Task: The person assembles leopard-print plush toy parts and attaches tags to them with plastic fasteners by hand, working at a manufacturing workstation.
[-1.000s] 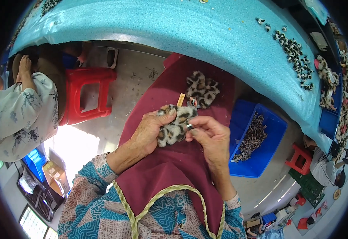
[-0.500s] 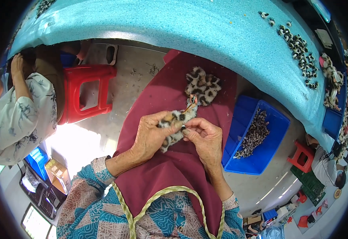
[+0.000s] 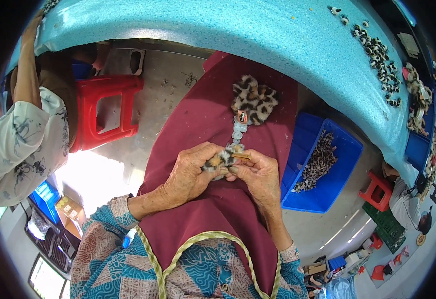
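A leopard-print plush piece (image 3: 220,160) is bunched between my two hands, over the maroon apron (image 3: 188,134) on my lap. My left hand (image 3: 192,169) grips its left side, the thumb folded over the fur. My right hand (image 3: 259,175) pinches its right end with thumb and fingertips, where a tan strip (image 3: 241,156) shows. From the piece a chain of grey plastic links (image 3: 238,130) runs away from me. It reaches a small orange part (image 3: 242,116) beside a second, wider leopard-print plush piece (image 3: 256,99) lying on the apron. What lies under my fingertips is hidden.
A table with a blue cover (image 3: 203,30) curves across the far side, bearing small black-and-white pieces (image 3: 377,57) at right. A blue bin (image 3: 322,199) with spotted scraps (image 3: 317,164) stands right of my lap. At left, a person in a floral sleeve (image 3: 33,129) sits by a red stool (image 3: 128,109).
The held plush piece has been gathered up between my hands, and the grey chain is more exposed. My right hand has shifted slightly. The person at left has raised an arm to the table.
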### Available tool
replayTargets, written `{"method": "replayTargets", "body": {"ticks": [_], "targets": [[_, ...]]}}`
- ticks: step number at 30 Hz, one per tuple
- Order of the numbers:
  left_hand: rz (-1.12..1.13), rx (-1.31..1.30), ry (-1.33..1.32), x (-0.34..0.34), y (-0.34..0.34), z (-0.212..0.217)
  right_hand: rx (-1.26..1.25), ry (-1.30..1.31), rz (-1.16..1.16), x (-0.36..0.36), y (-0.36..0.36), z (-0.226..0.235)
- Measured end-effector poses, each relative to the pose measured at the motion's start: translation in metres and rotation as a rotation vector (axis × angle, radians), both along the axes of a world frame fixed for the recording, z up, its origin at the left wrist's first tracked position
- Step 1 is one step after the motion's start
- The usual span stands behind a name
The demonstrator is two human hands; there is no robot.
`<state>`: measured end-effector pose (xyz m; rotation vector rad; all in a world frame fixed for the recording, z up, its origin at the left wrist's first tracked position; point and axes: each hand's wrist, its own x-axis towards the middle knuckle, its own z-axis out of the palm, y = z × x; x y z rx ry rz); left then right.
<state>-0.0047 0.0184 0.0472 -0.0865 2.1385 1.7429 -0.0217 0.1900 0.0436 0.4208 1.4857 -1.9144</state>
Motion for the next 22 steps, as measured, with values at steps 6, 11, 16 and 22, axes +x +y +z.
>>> {"method": "replayTargets", "body": {"ticks": [6, 11, 16, 22], "targets": [[-0.149, 0.105, 0.134, 0.006, -0.005, 0.009, 0.021, 0.567, 0.112, -0.026, 0.024, 0.001], [-0.082, 0.060, 0.408, 0.009, -0.012, 0.005, -0.153, 0.395, 0.290, -0.008, 0.020, -0.001], [-0.024, 0.008, 0.507, 0.015, -0.020, 0.007, -0.006, 0.589, 0.218, 0.012, 0.004, 0.016], [0.006, 0.032, 0.505, 0.023, -0.024, -0.004, -0.320, 0.468, 0.550, 0.021, 0.006, 0.021]]}}
